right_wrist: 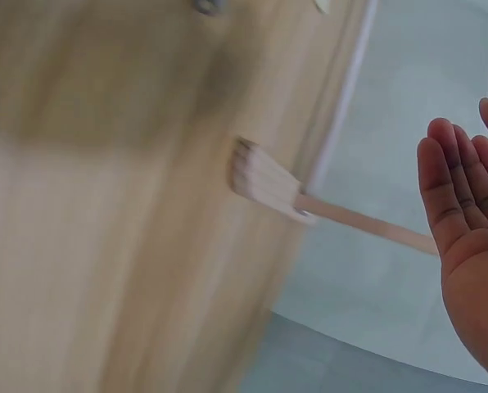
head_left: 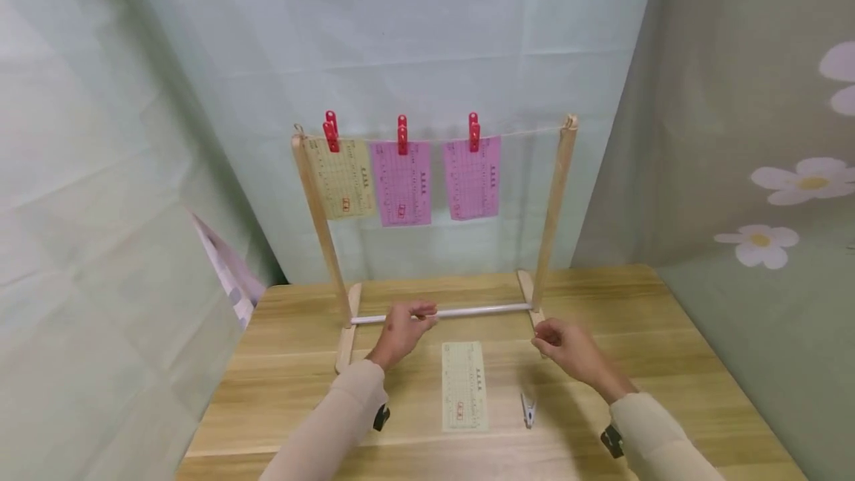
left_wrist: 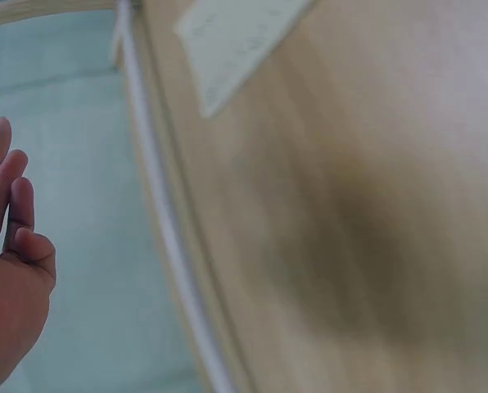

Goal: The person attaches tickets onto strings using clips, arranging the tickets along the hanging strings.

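Observation:
My left hand (head_left: pixel 403 331) hovers near the rack's white crossbar (head_left: pixel 481 311), fingers loosely extended and holding nothing. On the other side my right hand (head_left: pixel 569 349) is raised by the right foot of the rack, also without anything in it; the right wrist view shows its fingers (right_wrist: pixel 461 184) fairly straight. Between and below the hands, a pale yellow printed slip (head_left: pixel 464 386) lies flat on the table. To its right is a small grey clothespin-like clip (head_left: pixel 528 410). Both lie apart from the hands.
A wooden rack with a left post (head_left: pixel 320 228) and right post (head_left: pixel 554 214) carries a string (head_left: pixel 528 131). Red clips (head_left: pixel 402 135) hold a yellow slip (head_left: pixel 344 180) and two pink slips (head_left: pixel 404 188) on it. Cloth walls (head_left: pixel 434 36) surround the wooden table (head_left: pixel 267 392).

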The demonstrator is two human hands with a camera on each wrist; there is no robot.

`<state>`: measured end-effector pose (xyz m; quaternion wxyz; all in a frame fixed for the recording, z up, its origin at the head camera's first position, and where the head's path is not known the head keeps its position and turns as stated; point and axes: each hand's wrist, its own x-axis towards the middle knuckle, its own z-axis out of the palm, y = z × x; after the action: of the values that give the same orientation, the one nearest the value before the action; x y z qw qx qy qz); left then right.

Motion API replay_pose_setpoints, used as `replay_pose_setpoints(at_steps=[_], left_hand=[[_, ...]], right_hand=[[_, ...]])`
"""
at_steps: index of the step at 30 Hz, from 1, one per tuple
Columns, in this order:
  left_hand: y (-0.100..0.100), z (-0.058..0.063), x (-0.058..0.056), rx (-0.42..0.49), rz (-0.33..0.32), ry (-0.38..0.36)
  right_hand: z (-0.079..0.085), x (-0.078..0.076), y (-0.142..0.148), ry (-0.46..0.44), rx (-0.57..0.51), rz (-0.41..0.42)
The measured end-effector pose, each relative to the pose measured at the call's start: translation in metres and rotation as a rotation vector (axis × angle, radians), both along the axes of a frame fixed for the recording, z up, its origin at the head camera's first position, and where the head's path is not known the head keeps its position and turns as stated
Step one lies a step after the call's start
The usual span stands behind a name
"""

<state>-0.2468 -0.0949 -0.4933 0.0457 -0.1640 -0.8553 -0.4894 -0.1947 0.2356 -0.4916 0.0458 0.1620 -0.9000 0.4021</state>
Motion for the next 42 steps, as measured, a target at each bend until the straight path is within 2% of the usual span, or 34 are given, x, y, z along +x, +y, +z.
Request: replay_pose_setpoints(at_steps=[4,8,15,18,22,29,36,42], left_hand=[[-0.002,-0.028,0.0,-0.052,-0.005,-0.004],[0.0,-0.048,0.001,-0.082,-0.006,-0.026],[0.001,-0.069,0.002,-0.039,-0.005,-0.092],[0.003,-0.076,0.0,-0.023,-0.005,-0.116],[0.01,-0.083,-0.003,-0.008,0.012,-0.118],[0.019,-0.095,-0.005,0.009,0.106,-0.159],[0.025,-0.096,-0.005,0.002,0.154,-0.158],[0.029,-0.093,-0.004,-0.013,0.185,-0.174]], right_hand=[[-0.021,0.009,0.001,-0.021,0.023,-0.028],[-0.038,0.02,-0.001,-0.064,0.041,-0.051],[-0.06,0.031,-0.003,-0.105,-0.003,-0.012],[-0.069,0.036,-0.002,-0.162,-0.026,-0.009],[-0.08,0.041,-0.001,-0.191,-0.031,-0.006],[-0.082,0.043,-0.011,-0.202,0.006,-0.081],[-0.081,0.038,-0.025,-0.203,0.099,-0.093],[-0.081,0.034,-0.03,-0.244,0.122,-0.108]])
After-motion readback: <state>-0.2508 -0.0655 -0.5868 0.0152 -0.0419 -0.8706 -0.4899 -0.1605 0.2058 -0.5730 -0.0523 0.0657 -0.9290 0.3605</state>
